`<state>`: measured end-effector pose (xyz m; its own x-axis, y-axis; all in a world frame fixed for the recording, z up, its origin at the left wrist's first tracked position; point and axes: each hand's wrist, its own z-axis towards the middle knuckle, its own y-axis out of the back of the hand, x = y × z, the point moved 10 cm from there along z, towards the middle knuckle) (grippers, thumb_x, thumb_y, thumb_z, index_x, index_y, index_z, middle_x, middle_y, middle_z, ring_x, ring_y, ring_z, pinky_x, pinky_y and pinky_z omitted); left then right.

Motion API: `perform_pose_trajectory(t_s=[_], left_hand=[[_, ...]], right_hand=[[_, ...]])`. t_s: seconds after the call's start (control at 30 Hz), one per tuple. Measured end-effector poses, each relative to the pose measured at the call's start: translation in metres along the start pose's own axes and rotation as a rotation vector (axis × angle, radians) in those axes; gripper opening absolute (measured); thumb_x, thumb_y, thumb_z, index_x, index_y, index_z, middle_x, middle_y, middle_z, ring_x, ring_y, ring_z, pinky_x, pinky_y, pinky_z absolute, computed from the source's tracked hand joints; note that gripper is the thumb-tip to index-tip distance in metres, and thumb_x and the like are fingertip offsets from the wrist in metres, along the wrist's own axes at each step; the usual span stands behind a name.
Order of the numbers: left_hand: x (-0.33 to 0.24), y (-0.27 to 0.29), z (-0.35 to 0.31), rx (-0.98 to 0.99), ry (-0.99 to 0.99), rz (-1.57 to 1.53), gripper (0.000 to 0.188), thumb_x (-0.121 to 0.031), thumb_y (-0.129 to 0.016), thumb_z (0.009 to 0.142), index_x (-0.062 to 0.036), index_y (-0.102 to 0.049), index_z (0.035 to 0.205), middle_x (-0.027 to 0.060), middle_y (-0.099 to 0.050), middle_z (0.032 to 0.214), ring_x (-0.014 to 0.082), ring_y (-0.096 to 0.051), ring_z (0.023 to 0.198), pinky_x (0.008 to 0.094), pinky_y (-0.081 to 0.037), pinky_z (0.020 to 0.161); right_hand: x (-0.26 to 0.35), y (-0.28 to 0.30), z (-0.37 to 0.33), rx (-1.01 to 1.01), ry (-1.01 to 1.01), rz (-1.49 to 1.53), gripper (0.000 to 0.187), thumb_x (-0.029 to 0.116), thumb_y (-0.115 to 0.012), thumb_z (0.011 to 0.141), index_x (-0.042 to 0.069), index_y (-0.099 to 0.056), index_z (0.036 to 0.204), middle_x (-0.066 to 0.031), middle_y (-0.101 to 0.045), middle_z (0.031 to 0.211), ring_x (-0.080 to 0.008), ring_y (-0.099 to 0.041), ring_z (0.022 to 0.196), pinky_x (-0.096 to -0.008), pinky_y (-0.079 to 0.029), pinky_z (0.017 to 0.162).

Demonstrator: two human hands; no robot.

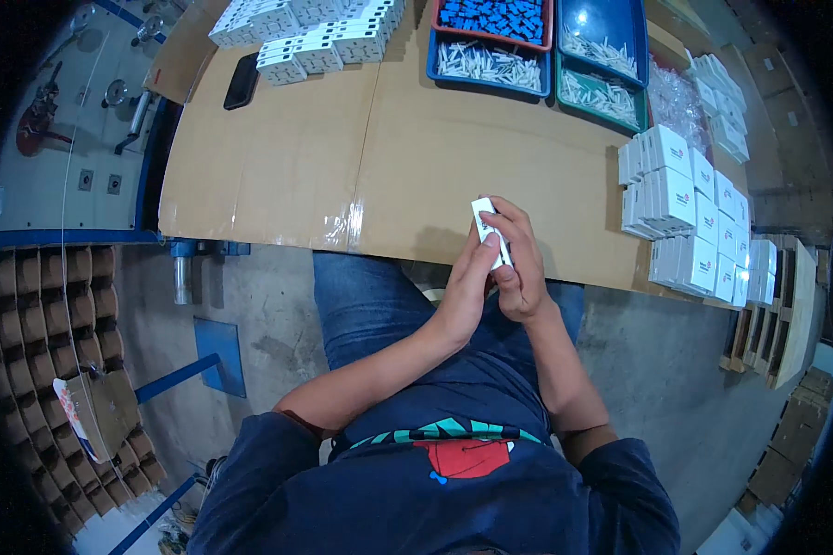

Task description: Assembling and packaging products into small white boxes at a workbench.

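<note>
Just over the table's near edge, both my hands close around one small white box (482, 212), held tilted with its narrow side up. My left hand (467, 291) grips it from the left, the thumb lying along the box. My right hand (523, 264) wraps it from the right, its fingers crossing the upper part. Much of the box is hidden behind the fingers. Beneath the hands lies the edge of the cardboard-covered table (416, 166).
Stacked white boxes (685, 208) stand at the right edge. White slotted pieces (315, 42) are piled far left beside a black phone (242, 81). Far trays hold blue parts (491, 18) and white pieces (488, 65). A blue-framed machine (65, 120) stands left.
</note>
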<state>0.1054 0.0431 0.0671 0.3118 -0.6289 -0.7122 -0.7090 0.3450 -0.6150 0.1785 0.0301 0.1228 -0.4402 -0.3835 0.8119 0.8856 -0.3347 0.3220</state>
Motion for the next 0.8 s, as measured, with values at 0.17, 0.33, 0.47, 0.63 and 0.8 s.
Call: perform_pose_trajectory(t_s=[0.17, 0.33, 0.47, 0.63, 0.8], left_hand=[[0.007, 0.010, 0.009, 0.077, 0.156, 0.001, 0.051, -0.047, -0.043, 0.107, -0.0107, -0.043, 0.144, 0.0032, -0.055, 0.123, 0.0151, -0.054, 0.115, 0.0333, -0.043, 0.101], [-0.008, 0.020, 0.003, 0.023, 0.250, 0.175, 0.063, -0.058, -0.043, 0.105, -0.0107, -0.043, 0.146, 0.0061, -0.059, 0.125, 0.0184, -0.060, 0.116, 0.0356, -0.050, 0.096], [-0.011, 0.024, 0.008, 0.099, 0.351, 0.134, 0.078, -0.071, -0.027, 0.101, -0.0103, -0.040, 0.149, 0.0124, -0.059, 0.131, 0.0237, -0.063, 0.117, 0.0395, -0.055, 0.095], [-0.016, 0.021, 0.012, 0.016, 0.249, 0.199, 0.079, -0.072, -0.022, 0.101, -0.0113, -0.040, 0.149, 0.0132, -0.059, 0.133, 0.0246, -0.063, 0.118, 0.0390, -0.054, 0.097], [-0.012, 0.015, 0.005, -0.037, 0.239, 0.033, 0.071, -0.067, -0.029, 0.103, -0.0118, -0.041, 0.147, 0.0107, -0.059, 0.130, 0.0224, -0.061, 0.119, 0.0381, -0.052, 0.099]], right_hand=[[-0.008, 0.002, 0.006, 0.027, -0.114, 0.031, 0.069, 0.054, -0.048, 0.102, -0.002, -0.049, 0.143, -0.0252, -0.047, 0.145, -0.0393, -0.048, 0.133, -0.0444, -0.039, 0.110], [-0.005, 0.004, 0.009, 0.022, -0.145, 0.076, 0.074, 0.046, -0.064, 0.094, 0.002, -0.045, 0.150, -0.0231, -0.038, 0.157, -0.0380, -0.038, 0.145, -0.0443, -0.033, 0.117], [0.008, -0.002, 0.012, 0.110, -0.112, 0.030, 0.082, 0.035, -0.079, 0.082, 0.005, -0.046, 0.150, -0.0218, -0.033, 0.160, -0.0379, -0.037, 0.146, -0.0453, -0.032, 0.118], [0.002, -0.006, 0.008, 0.135, -0.112, -0.021, 0.084, 0.029, -0.086, 0.071, 0.006, -0.053, 0.145, -0.0199, -0.040, 0.153, -0.0375, -0.043, 0.142, -0.0465, -0.039, 0.113], [0.007, -0.007, 0.008, 0.131, -0.075, -0.039, 0.077, 0.043, -0.078, 0.080, 0.006, -0.054, 0.143, -0.0223, -0.047, 0.146, -0.0394, -0.047, 0.136, -0.0478, -0.040, 0.110]])
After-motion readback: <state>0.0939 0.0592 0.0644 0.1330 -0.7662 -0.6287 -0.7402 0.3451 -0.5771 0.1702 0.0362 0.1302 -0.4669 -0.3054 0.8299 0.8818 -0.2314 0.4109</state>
